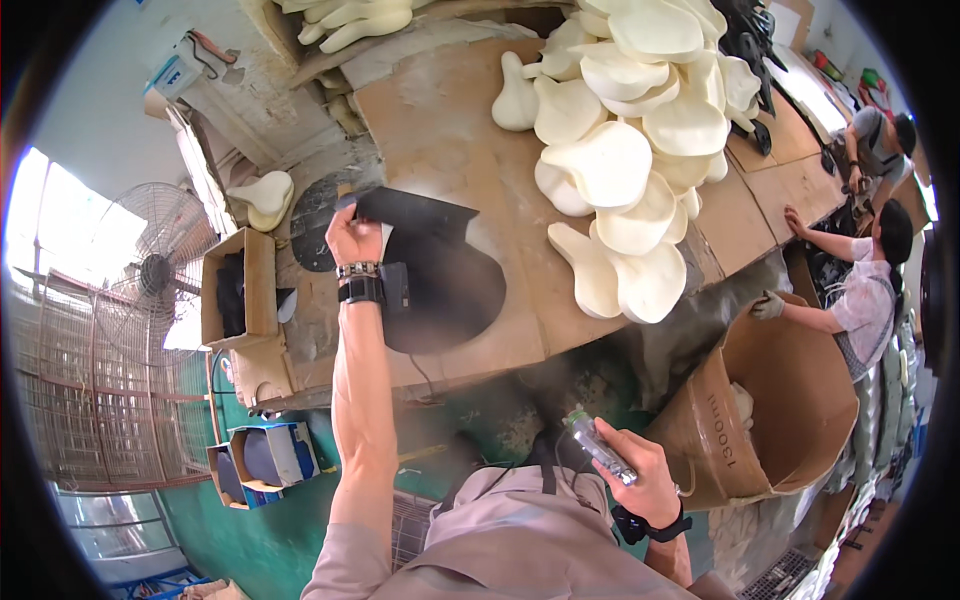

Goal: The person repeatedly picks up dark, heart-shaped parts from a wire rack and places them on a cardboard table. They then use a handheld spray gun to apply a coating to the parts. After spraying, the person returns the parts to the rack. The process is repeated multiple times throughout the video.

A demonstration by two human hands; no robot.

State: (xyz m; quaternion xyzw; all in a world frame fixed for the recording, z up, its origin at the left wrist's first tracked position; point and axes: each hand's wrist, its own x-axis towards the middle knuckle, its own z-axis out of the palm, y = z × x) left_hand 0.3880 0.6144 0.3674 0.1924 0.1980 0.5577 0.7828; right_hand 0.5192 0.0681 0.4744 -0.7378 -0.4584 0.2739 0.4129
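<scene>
Left hand on the black sheet, right hand gripping a small tool.

We see the left hand [352,240] stretched out over the workbench [440,120], fingers closed on the near corner of a black sheet [445,270] that lies flat on the brown top. Our right hand [640,475] sits low, close to the body, wrapped around a slim grey tool [598,448] with its tip pointing up and left. Beyond the left hand and over to the right, a heap of cream pads [630,150] is piled on the bench. Right of the right hand stands an open cardboard box [790,400], with another person [860,290] reaching toward it.
</scene>
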